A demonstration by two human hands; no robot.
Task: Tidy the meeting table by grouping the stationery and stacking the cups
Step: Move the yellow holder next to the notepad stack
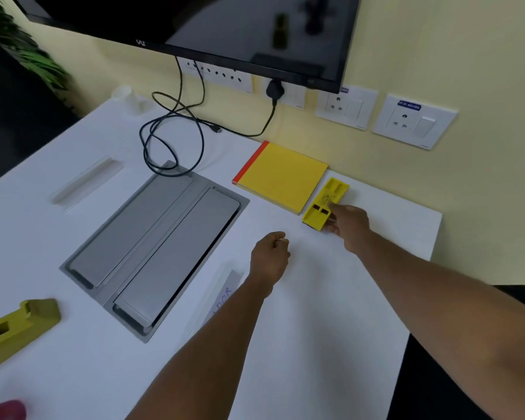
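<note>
Two hands over desk (315, 313): right hand (347, 224) gripping yellow organiser (320, 207) beside notebook (281, 177), left hand (270, 256) fisted, empty; grouping stationery, tape dispenser (15, 331) likely next.

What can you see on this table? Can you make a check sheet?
Surface: white table, grey hatch set in it.
Job's things: yellow notebook beside yellow organiser tray; tape dispenser far off; clear cups at far corner.
Clutter: clear name holders.
Hands: left hand curled, holding nothing; right hand holds the tray.
Cables: black cable looped on table.
Surroundings: screen, wall sockets, plant.
</note>
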